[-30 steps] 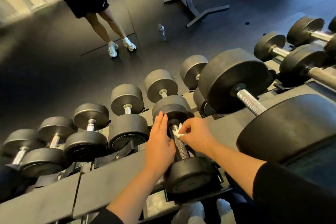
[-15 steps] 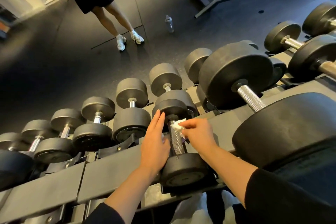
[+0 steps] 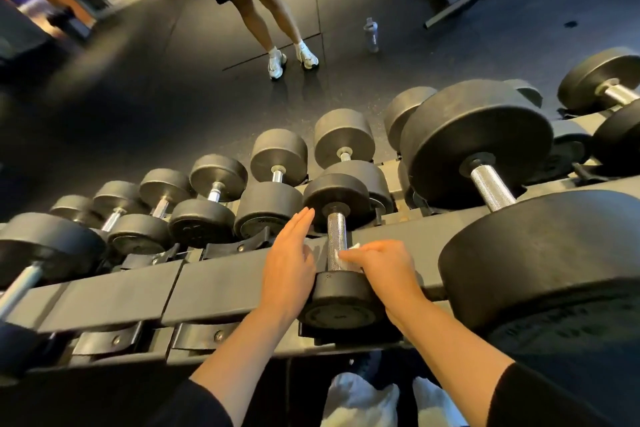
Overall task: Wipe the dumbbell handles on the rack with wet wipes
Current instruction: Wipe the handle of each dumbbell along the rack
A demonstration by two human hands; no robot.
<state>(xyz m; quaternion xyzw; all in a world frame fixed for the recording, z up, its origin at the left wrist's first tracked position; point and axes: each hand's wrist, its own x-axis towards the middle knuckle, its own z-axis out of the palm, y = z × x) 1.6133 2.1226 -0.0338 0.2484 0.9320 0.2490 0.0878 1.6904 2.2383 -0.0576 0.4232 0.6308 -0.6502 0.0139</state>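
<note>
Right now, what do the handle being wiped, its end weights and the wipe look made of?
Handle: bright metal, probably chromed steel, with a fine knurled grain and shine. End weights: matte black, likely rubber-coated; dull sheen, no glare. Wipe: thin white cloth-like sheet, crumpled under the right hand.

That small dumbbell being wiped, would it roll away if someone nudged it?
Probably not. The small black dumbbell with the knurled steel handle sits in a cradle of the dark metal rack, which likely stops its round heads from rolling. It looks dense, so heavy for its size. The rough handle should resist slipping, though the white wet wipe in the right hand may leave it damp.
</note>
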